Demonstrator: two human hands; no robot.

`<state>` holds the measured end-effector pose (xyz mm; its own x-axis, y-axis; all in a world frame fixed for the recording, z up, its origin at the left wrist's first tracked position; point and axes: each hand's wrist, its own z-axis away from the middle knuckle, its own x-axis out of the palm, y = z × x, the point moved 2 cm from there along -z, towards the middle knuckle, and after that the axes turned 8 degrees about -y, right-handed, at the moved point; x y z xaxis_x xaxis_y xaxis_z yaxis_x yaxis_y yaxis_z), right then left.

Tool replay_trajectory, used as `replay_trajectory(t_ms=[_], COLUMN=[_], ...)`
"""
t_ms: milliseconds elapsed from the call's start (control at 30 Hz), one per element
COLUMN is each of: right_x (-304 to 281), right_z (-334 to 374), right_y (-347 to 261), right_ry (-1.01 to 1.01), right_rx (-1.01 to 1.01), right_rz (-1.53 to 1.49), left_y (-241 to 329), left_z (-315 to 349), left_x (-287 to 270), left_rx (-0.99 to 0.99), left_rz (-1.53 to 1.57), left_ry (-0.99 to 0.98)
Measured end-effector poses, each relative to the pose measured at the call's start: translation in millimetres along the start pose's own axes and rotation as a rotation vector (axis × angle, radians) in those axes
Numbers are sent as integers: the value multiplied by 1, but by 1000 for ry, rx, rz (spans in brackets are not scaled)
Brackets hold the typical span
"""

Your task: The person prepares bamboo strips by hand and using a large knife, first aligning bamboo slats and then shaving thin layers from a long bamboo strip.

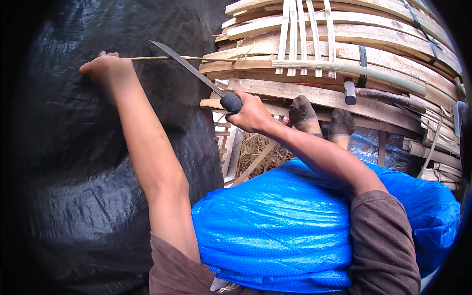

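Observation:
My left hand (pixel 105 68) is stretched far out to the left, closed round one end of a thin wooden strip (pixel 147 58). From that hand the strip runs rightward, passing by the blade of a long knife (pixel 189 67) and ending over the stacked planks. The knife's dark wrapped handle is in my right hand (pixel 248 112), its blade slanting up and to the left. Blade and strip cross near the middle of the blade; whether they touch I cannot tell.
Long wooden planks (pixel 285 90) are stacked at the upper right. On them lie several pale slats (pixel 303 37), a longer strip (pixel 354 72) and a hammer (pixel 350 92). Black sheeting (pixel 73 206) covers the left side. Blue plastic sheet (pixel 275 221) lies across my lap; my socked feet (pixel 302 110) rest against the planks.

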<state>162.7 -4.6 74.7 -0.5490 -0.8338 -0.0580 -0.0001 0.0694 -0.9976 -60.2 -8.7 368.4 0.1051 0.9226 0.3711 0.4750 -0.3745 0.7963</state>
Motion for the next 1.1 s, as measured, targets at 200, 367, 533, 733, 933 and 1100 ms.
replay_trajectory(t_ms=[200, 367, 533, 733, 933, 1100], right_x=[-36, -33, -14, -5, -9, -1], right_z=[18, 1, -11, -6, -10, -12], right_y=[94, 53, -31, -37, -38, -35], right_ry=[78, 53, 65, 21, 37, 37], right_rx=[312, 256, -170, -144, -161, -194], right_rz=[83, -6, -123, -158, -107, -118], left_y=[7, 19, 17, 16, 13, 13], left_z=[20, 59, 55, 51, 43, 54], left_x=[9, 36, 38, 34, 28, 29], left_rx=[13, 9, 22, 33, 19, 8], left_rz=[-13, -1, 6, -60, 9, -53], left_ry=[-29, -92, -214, -223, -135, -178])
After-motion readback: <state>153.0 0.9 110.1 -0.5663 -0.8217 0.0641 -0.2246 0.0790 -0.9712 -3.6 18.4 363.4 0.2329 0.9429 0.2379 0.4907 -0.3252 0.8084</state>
